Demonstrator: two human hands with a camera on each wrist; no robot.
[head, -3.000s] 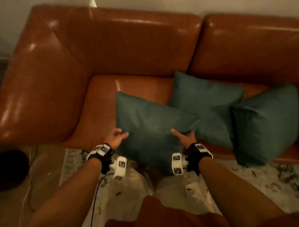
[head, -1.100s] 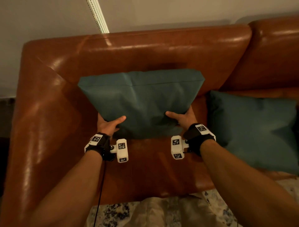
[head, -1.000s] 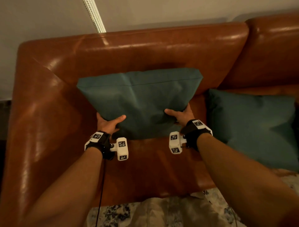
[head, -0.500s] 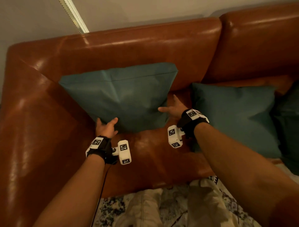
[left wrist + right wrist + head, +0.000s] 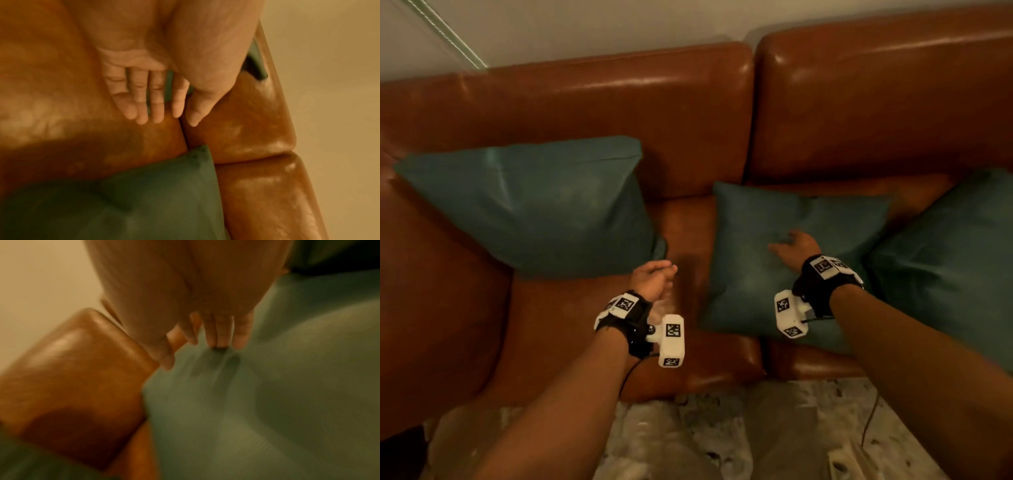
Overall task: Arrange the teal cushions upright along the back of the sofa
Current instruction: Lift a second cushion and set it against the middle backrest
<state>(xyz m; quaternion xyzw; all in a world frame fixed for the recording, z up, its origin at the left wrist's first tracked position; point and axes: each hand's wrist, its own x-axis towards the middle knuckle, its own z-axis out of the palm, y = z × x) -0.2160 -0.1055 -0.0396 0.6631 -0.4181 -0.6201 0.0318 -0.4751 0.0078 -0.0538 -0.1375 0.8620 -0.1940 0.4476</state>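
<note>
One teal cushion (image 5: 530, 205) stands leaning against the sofa back (image 5: 592, 113) in the left corner. A second teal cushion (image 5: 784, 260) lies flat on the seat in the middle. My right hand (image 5: 792, 246) rests on its top with fingers spread, fingertips (image 5: 220, 339) pressing into the fabric. A third teal cushion (image 5: 955, 260) lies tilted at the right. My left hand (image 5: 654, 275) hovers over the bare seat between the first two cushions, fingers (image 5: 144, 104) straight and holding nothing.
The brown leather sofa has a left armrest (image 5: 431, 325) and a seam between its two back cushions (image 5: 751, 120). A patterned rug (image 5: 722, 438) lies on the floor in front. A pale wall (image 5: 585, 27) stands behind the sofa.
Both hands let go of the first cushion, which now leans on the sofa back. My right hand moved right onto the middle cushion; my left hand drew back over the seat.
</note>
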